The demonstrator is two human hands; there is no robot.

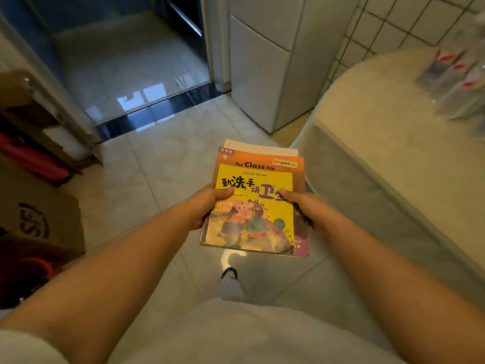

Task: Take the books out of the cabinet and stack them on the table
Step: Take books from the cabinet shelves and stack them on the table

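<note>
A small stack of thin books is held flat above the tiled floor, left of the pale table. The top book has a yellow illustrated cover; beneath it lies an orange one titled "The Class Trip", then a cream one.

bare forearms, short white sleeve, pale trousers.

Top book yellow, cartoon animals; orange book beneath; cream table; pale floor tiles.
</note>
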